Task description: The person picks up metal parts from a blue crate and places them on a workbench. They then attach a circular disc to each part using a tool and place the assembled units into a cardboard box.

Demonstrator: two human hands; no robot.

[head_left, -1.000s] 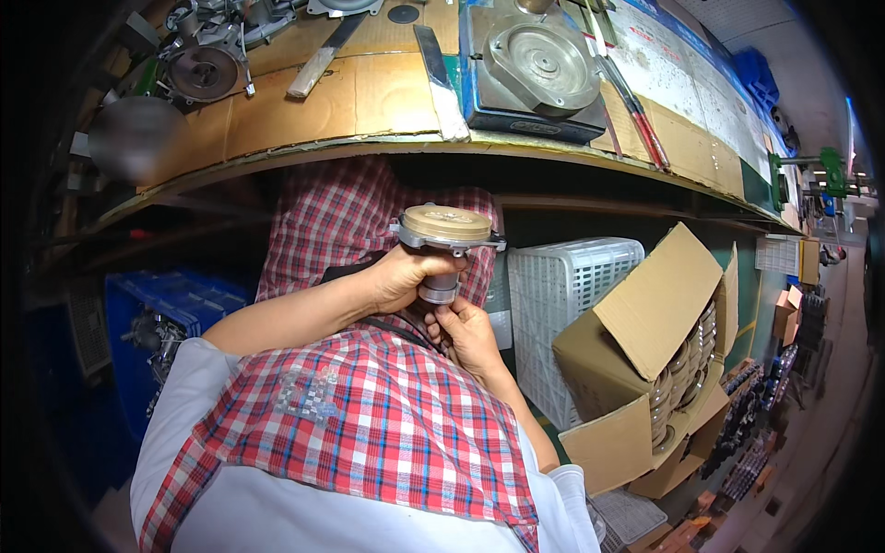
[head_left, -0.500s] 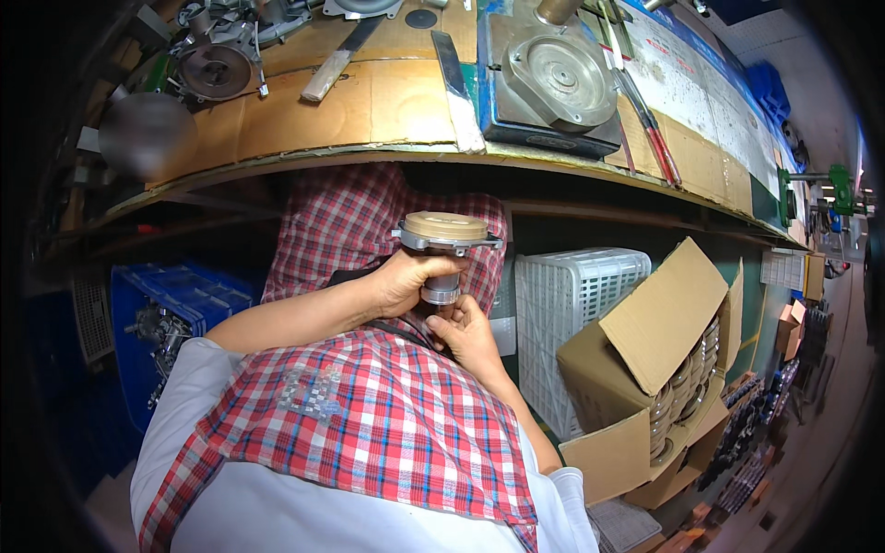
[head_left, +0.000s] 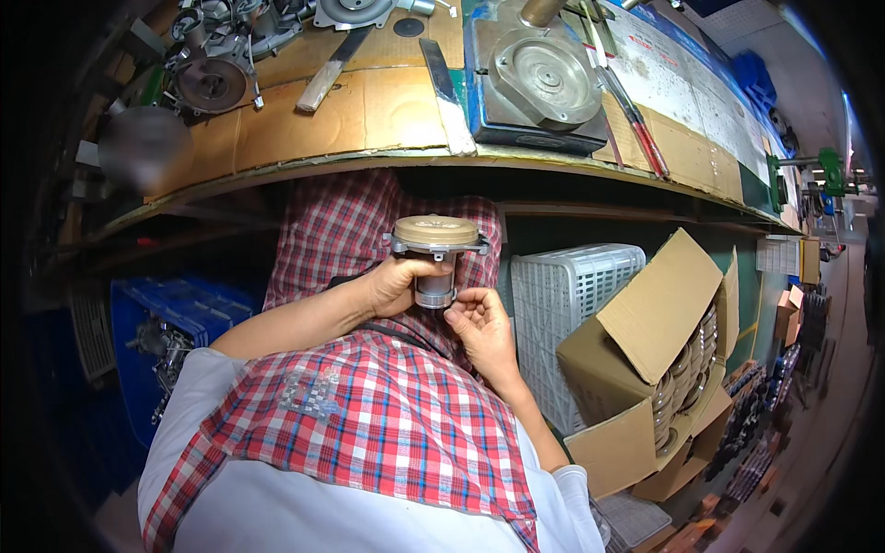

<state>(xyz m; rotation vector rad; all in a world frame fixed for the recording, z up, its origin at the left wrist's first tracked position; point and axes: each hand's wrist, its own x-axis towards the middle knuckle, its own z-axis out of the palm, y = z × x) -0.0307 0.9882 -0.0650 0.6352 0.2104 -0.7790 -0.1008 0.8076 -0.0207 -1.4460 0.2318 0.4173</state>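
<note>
Left-hand fingers [head_left: 426, 268] are wrapped around a metal part [head_left: 435, 282], tan disc [head_left: 436, 232] already seated; its lower rim [head_left: 434, 300] is touched by right-hand fingers [head_left: 476, 297], grip unclear, work apparently unfinished

Smooth, dull tan disc-shaped top [head_left: 436, 229] on a round grey metal housing [head_left: 433, 286] with a shiny, ring-like lower end.
The red, white and blue checked cloth apron [head_left: 369, 415] looks matt and creased. Along the front edge of the bench [head_left: 323, 174], brown cardboard sheeting [head_left: 396, 106] has a slight gloss; the grey round-recessed metal fixture [head_left: 544, 78] there gleams softly. Below that edge: a smooth white perforated plastic crate [head_left: 542, 313], a matt brown cardboard box [head_left: 662, 309], a blue plastic crate [head_left: 207, 309].
</note>
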